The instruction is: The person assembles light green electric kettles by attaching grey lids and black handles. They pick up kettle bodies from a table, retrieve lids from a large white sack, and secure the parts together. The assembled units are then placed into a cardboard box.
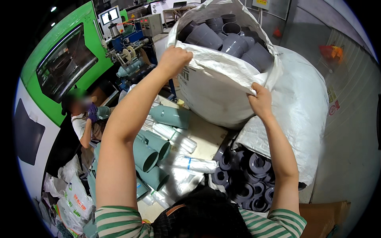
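A large white woven sack (216, 95) stands upright before me, its mouth spread wide. Dark grey plastic pipe fittings (234, 44) fill it to near the rim. My left hand (174, 61) is closed on the left part of the near rim. Further right along that same rim, my right hand (260, 99) grips a fold of the fabric. Both arms reach forward, and the near edge is stretched between the two fists.
A second white sack (297, 107) lies at right, with grey ring-shaped fittings (254, 174) at its opening. Green pipe fittings (149, 152) and clear plastic-wrapped bundles (192, 163) lie left of centre. A co-worker (89, 115) holds a green fitting beside a green machine (67, 55).
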A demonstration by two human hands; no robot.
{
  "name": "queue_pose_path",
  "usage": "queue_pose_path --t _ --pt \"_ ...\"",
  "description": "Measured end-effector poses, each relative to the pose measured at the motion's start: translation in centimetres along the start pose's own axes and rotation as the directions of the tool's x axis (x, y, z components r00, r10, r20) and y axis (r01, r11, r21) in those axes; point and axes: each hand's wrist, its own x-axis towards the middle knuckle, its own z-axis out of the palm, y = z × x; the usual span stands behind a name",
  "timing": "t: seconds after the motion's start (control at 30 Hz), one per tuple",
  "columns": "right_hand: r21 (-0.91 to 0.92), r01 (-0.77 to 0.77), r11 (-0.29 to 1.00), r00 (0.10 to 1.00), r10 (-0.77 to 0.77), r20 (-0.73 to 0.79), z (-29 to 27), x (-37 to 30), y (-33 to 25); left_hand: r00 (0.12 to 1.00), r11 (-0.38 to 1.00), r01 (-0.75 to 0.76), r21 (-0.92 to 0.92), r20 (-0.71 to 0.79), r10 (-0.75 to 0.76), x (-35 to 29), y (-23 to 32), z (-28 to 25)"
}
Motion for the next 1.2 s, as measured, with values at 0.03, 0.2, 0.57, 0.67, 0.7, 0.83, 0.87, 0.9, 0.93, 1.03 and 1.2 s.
queue_pose_path --t 0.03,0.2,0.57,0.67,0.7,0.83,0.87,0.9,0.93,1.03,1.2 --pt "0.017 0.026 1.000 1.000 -0.026 -0.013 1.2 0.3 -1.1 1.000 0.999 0.016 0.029 -0.004 -0.016 -0.5 -1.0 0.1" --pt "0.083 0.129 0.988 0.990 -0.133 0.046 10.7 2.6 -8.7 0.967 0.963 0.226 0.149 0.084 -0.240 -4.9 -8.5 3.1" --pt "0.026 0.370 0.929 0.876 -0.358 0.323 18.9 5.2 -7.4 0.671 0.677 0.734 -0.057 0.212 -0.710 -8.2 -8.1 15.3" --pt "-0.086 0.405 0.910 0.879 -0.361 0.312 19.8 6.6 -5.8 0.638 0.613 0.764 -0.203 0.090 -0.765 -5.5 -7.8 17.5" --pt "-0.108 0.399 0.910 0.885 -0.352 0.303 20.1 7.2 -5.7 0.661 0.646 0.745 -0.168 0.057 -0.748 -4.6 -8.4 18.2" --pt "-0.145 0.450 0.881 0.884 -0.417 0.210 21.2 9.0 -2.0 0.705 0.705 0.684 -0.186 -0.076 -0.705 -1.7 -8.2 19.6" --pt "-0.181 0.425 0.887 0.886 -0.366 0.286 21.3 10.2 -1.2 0.732 0.725 0.665 -0.179 -0.035 -0.681 -1.7 -8.4 19.7" --pt "-0.229 0.399 0.888 0.882 -0.304 0.360 21.1 11.1 -0.2 0.728 0.715 0.666 -0.213 -0.022 -0.685 -1.7 -7.7 19.7" --pt "-0.262 0.407 0.875 0.889 -0.313 0.335 20.9 12.3 0.3 0.762 0.750 0.647 -0.134 0.071 -0.644 -2.0 -7.7 19.8" --pt "-0.297 0.379 0.876 0.914 -0.304 0.268 20.6 13.9 1.6 0.843 0.835 0.537 -0.123 0.118 -0.525 -4.5 -6.5 18.5" --pt "-0.211 0.446 0.870 0.824 -0.307 0.476 19.8 8.8 0.4 0.913 0.905 0.406 -0.126 0.031 -0.406 -9.7 -7.9 11.9"
